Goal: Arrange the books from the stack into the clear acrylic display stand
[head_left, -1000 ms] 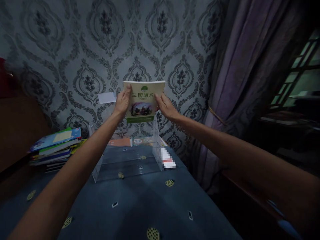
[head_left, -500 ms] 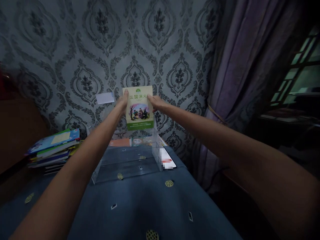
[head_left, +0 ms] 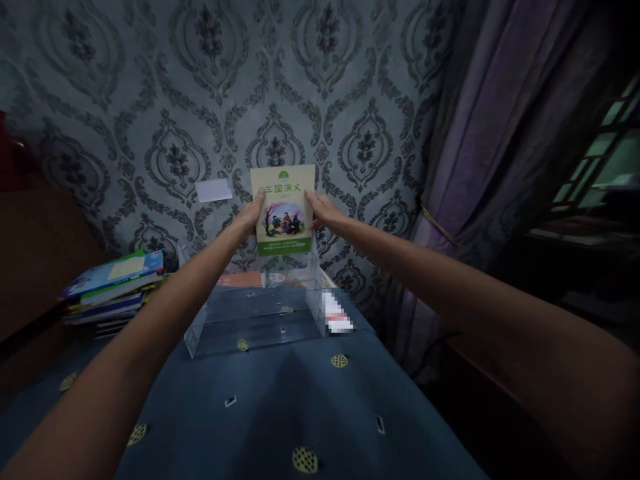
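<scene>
A book with a cream cover, a green bottom band and a painted scene of seated figures is held upright, its front facing me. My left hand grips its left edge, thumb on the cover. On the opposite edge my right hand is closed too, its thumb also in front. The fingers behind the book are mostly hidden. Below and around it stands a clear plastic rack on the blue cloth. Flat orange and patterned items show at the rack's back.
Several stacked books lie on the left of the blue tablecloth. A white card is against the patterned wall. Right of the rack lies a partly blurred white item. A purple curtain hangs at the right.
Both hands still hold the book. It appears slightly higher and further right, turned a little more squarely toward me; the whole view has also shifted slightly.
</scene>
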### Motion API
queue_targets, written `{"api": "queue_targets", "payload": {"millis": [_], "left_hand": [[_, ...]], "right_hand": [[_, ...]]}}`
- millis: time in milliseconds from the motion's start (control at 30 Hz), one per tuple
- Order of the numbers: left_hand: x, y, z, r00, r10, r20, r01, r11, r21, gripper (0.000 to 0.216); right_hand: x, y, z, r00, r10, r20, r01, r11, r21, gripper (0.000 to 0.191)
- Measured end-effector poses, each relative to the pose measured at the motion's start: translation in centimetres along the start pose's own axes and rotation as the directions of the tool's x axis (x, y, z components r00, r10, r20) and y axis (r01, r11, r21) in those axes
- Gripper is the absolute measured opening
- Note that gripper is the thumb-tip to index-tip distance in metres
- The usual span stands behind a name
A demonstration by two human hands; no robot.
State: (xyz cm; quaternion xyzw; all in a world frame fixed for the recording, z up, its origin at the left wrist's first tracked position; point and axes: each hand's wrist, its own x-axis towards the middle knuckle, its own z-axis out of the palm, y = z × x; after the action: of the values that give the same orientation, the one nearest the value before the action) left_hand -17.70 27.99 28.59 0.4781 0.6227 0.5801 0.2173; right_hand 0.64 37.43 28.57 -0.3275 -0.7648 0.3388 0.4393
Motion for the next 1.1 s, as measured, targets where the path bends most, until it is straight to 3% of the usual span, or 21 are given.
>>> {"api": "queue_targets", "payload": {"millis": [300,633,800,933,1033,1100], "left_hand": [[-0.4,-0.3,-0.4,0.999,-0.005,0.039,0.002,0.997,0.078,0.065],[-1.0,-0.9,-0.9,0.992,0.110,0.060,-0.114,0.991,0.069,0.049],[-1.1,-0.6,-1.3,0.992,0.120,0.028,-0.122,0.986,0.109,0.044],[-1.6,-0.2,-2.0,0.993,0.116,-0.032,-0.109,0.982,0.154,0.052],[-3.8,-1.2,-3.8,0.960,0.251,-0.120,-0.226,0.955,0.191,0.055],[-6.4,-2.9,-5.8,0.895,0.413,-0.169,-0.362,0.894,0.265,0.048]], "right_hand": [[-0.6,0.1,0.1,1.000,0.017,0.008,-0.017,1.000,0.022,0.055],[-1.7,0.6,-0.1,1.000,0.016,-0.015,-0.016,1.000,0.026,0.049],[-2.3,0.3,0.0,0.999,0.025,-0.044,-0.024,0.999,0.033,0.041],[-3.0,-0.8,0.0,0.995,0.051,-0.085,-0.047,0.998,0.043,0.034],[-4.6,-1.1,0.0,0.984,0.060,-0.166,-0.051,0.997,0.055,0.031],[-7.1,-0.5,0.2,0.963,0.029,-0.269,-0.017,0.999,0.049,0.029]]}}
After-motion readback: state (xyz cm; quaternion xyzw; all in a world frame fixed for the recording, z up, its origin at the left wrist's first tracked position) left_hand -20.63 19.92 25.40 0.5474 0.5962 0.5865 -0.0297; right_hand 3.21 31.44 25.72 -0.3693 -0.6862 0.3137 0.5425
